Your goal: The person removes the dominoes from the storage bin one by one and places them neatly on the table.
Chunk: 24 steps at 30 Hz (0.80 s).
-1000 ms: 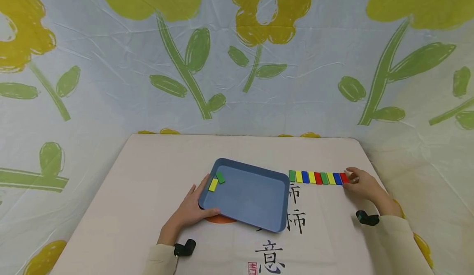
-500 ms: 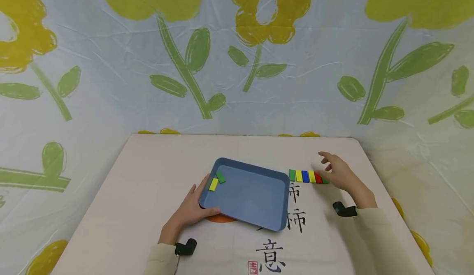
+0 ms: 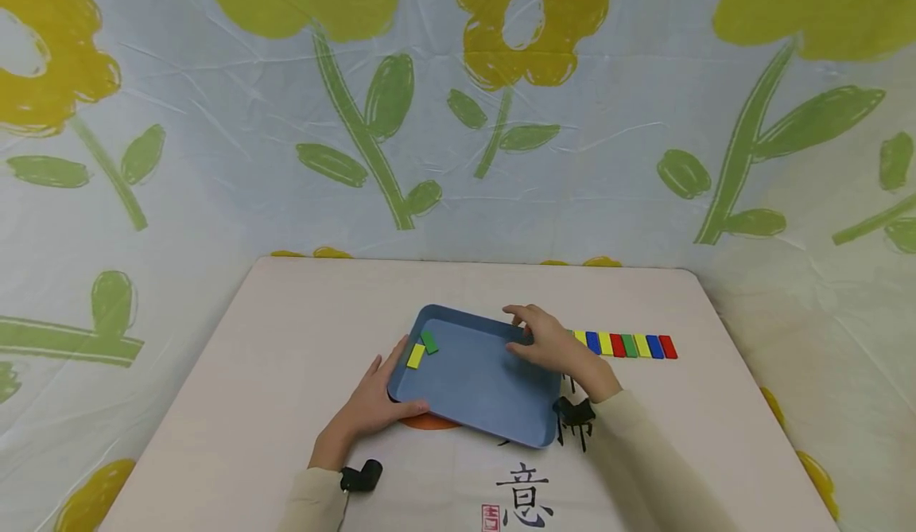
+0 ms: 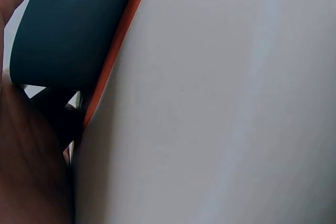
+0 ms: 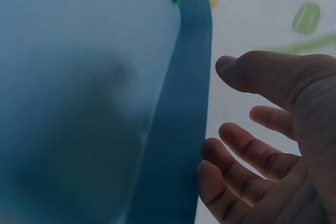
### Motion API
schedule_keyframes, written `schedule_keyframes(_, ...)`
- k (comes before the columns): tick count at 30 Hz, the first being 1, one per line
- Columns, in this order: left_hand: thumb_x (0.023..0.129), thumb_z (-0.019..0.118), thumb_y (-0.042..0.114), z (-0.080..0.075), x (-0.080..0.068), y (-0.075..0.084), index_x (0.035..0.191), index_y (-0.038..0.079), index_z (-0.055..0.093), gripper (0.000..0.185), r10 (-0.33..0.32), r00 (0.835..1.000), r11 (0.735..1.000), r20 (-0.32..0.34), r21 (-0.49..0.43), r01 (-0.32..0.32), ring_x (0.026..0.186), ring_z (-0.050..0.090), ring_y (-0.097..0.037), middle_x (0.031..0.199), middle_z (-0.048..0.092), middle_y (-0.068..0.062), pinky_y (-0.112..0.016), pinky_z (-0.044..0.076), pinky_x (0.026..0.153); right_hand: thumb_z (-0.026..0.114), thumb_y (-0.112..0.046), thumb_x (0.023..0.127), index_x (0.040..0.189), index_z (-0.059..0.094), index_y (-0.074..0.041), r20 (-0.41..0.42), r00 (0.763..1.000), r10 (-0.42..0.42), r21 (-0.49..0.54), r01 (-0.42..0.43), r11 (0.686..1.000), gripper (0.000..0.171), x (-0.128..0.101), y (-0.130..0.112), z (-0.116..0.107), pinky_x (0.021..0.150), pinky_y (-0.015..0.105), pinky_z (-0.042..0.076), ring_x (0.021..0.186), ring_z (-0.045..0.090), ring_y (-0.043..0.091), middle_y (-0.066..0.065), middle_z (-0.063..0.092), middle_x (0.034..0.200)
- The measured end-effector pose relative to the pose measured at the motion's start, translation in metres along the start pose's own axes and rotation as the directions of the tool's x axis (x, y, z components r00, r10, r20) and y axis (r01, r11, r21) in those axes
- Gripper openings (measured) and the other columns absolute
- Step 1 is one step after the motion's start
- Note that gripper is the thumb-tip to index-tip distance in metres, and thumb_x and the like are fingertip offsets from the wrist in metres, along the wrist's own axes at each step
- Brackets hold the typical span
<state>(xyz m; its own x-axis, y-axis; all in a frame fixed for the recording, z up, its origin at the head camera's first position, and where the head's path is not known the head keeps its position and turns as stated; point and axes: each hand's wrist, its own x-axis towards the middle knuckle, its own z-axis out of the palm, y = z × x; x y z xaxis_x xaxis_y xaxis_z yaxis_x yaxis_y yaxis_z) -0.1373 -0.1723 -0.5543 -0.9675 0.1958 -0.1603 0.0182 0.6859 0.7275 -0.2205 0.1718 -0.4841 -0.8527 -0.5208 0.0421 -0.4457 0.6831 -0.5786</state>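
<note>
A blue rectangular tray [image 3: 465, 381] lies at a slant on the table in the head view. My left hand [image 3: 368, 405] grips its near left corner, the thumb at the near rim and the fingers along the left side. Inside, by the left wall, are a yellow block [image 3: 416, 356] and a green block [image 3: 429, 342]. Over the tray's far right corner hovers my right hand [image 3: 547, 345]. In the right wrist view its fingers are loosely bent, with nothing between them and the thumb, beside the tray wall [image 5: 176, 129].
To the tray's right runs a straight row of thin red, blue, yellow and green blocks [image 3: 630, 347], its left end partly hidden by my right hand. A cloth with black brush characters [image 3: 525, 496] lies under the tray. Flower-printed sheeting [image 3: 601, 158] surrounds the table.
My right hand has swept left from the row's right end, along the blocks, to above the tray's right side. The left hand and tray have stayed in place.
</note>
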Motion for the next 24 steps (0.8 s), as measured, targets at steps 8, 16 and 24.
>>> schedule_keyframes(8, 0.076, 0.08, 0.066, 0.0, 0.0, -0.001, 0.164, 0.048, 0.01, 0.114, 0.0, 1.0, 1.0, 0.002, 0.001, 0.0, 0.158, 0.008, -0.049, 0.17, 0.027, -0.005, -0.078, 0.026, 0.114, 0.078, -0.022, 0.093, 0.149, 0.05, -0.002, 0.047, 0.997, -0.066, 0.036, 0.064, 0.997, 0.065, 0.026, -0.019, 0.03, 0.084, 0.039, 0.055, 0.103, 0.063, 0.028, 0.017, 0.063, 0.122)
schedule_keyframes(16, 0.077, 0.079, 0.067, -0.001, 0.0, -0.002, 0.163, 0.048, 0.009, 0.113, 0.007, 1.0, 1.0, 0.006, 0.001, -0.007, 0.158, 0.008, -0.049, 0.17, 0.027, -0.006, -0.078, 0.027, 0.113, 0.078, -0.023, 0.093, 0.148, 0.051, -0.002, 0.058, 0.995, -0.081, 0.083, 0.076, 0.994, 0.065, 0.042, -0.029, 0.053, 0.084, 0.039, 0.054, 0.099, 0.062, 0.024, 0.016, 0.063, 0.119)
schedule_keyframes(24, 0.079, 0.079, 0.064, -0.001, 0.0, -0.002, 0.164, 0.045, 0.009, 0.112, 0.029, 1.0, 1.0, 0.009, -0.003, -0.029, 0.157, 0.007, -0.05, 0.171, 0.026, -0.005, -0.076, 0.025, 0.116, 0.078, -0.025, 0.093, 0.146, 0.054, -0.003, 0.07, 0.995, -0.069, 0.093, 0.062, 0.994, 0.063, 0.056, -0.035, 0.076, 0.079, 0.034, 0.053, 0.09, 0.059, 0.016, 0.011, 0.064, 0.117)
